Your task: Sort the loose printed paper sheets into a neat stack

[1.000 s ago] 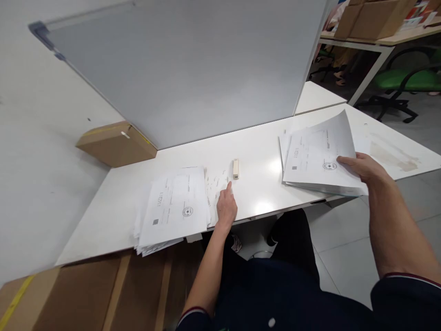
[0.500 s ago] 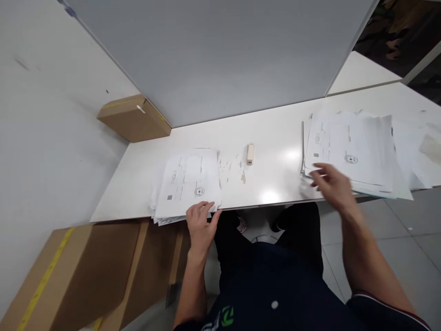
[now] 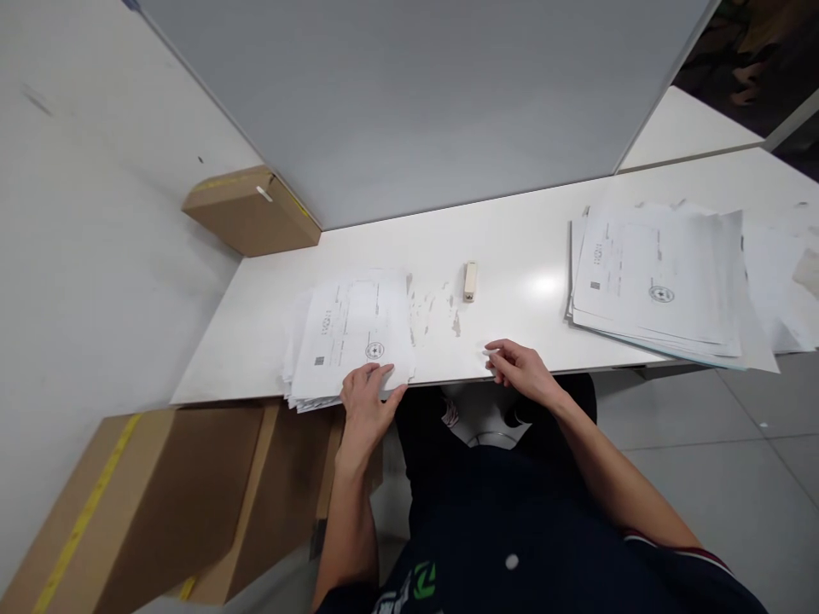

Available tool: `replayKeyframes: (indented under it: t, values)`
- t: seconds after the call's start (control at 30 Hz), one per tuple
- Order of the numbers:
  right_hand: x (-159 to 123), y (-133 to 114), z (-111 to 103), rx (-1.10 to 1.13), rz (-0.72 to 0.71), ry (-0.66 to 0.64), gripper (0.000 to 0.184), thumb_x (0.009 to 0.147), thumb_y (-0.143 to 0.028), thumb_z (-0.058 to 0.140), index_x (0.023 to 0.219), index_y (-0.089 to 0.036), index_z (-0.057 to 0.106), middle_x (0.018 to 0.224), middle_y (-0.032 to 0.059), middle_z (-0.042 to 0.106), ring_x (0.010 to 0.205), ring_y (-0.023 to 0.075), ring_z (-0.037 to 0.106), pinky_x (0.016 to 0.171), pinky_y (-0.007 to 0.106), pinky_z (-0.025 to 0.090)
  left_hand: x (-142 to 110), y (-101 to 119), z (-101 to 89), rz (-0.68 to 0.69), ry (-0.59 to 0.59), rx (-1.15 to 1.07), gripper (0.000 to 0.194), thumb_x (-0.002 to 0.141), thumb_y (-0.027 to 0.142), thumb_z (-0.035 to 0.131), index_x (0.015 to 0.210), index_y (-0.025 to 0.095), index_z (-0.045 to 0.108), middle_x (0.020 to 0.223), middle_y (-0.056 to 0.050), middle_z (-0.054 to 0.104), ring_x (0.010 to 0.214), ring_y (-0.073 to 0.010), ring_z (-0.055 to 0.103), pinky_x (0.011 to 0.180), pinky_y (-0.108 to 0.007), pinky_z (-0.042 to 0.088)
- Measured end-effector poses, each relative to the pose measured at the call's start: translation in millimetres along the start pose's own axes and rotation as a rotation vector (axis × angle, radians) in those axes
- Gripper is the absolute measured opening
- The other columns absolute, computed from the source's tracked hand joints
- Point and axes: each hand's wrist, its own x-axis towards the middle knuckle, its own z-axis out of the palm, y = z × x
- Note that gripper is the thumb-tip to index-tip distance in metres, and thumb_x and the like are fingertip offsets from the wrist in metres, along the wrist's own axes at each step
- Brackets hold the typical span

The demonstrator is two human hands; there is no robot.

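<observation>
Presently, your left hand at near right corner of left paper stack, fingertips on top sheet, thumb spread from fingers. Your right hand half-curled at front edge of white table, thumb and fingers slightly parted. Right paper stack, stamped likewise, well apart at your right. Small cream block between stacks.

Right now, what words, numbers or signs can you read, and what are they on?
No whole word or number is readable.
Left paper stack: a round stamp with a star; its lettering, and the other print, are too small to read.
Right paper stack: a similar round stamp; its print is too small too.
Dark shirt: a green logo; the white marks beside it are unclear.
</observation>
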Motion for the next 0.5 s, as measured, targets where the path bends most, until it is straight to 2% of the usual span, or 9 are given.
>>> replayKeyframes:
  t: [0.13,0.3,0.5]
  values:
    - [0.5,0.3,1.8,-0.021,-0.011,0.016,0.028,0.082,-0.038,0.045,0.102,-0.02,0.054,0.076,0.0025,0.062,0.05,0.0103,0.054,0.046,0.024,0.045,2.1,1.7,-2.1,-0.04,-0.009,-0.019,0.03,0.08,0.039,0.05,0.104,0.025,0.061,0.109,-0.008,0.053,0.108,-0.0258,0.041,0.09,-0.043,0.034]
    - [0.6,1.8,4.0,-0.051,-0.03,0.03,0.027,0.083,-0.037,0.044,0.1,-0.02,0.055,0.075,0.0018,0.063,0.05,0.0101,0.055,0.049,0.024,0.046,0.9,6.5,3.0,-0.021,0.019,0.096,0.04,0.072,0.047,0.059,0.106,0.026,0.06,0.113,-0.01,0.051,0.11,-0.0296,0.038,0.088,-0.046,0.032]
    - [0.2,2.0,3.7,-0.052,-0.036,0.024,0.026,0.083,-0.038,0.044,0.099,-0.02,0.055,0.074,0.0017,0.063,0.05,0.0102,0.055,0.049,0.024,0.046,3.3,4.8,1.5,-0.012,0.032,0.004,0.02,0.082,0.033,0.048,0.087,0.023,0.065,0.098,-0.006,0.061,0.1,-0.024,0.047,0.085,-0.04,0.034]
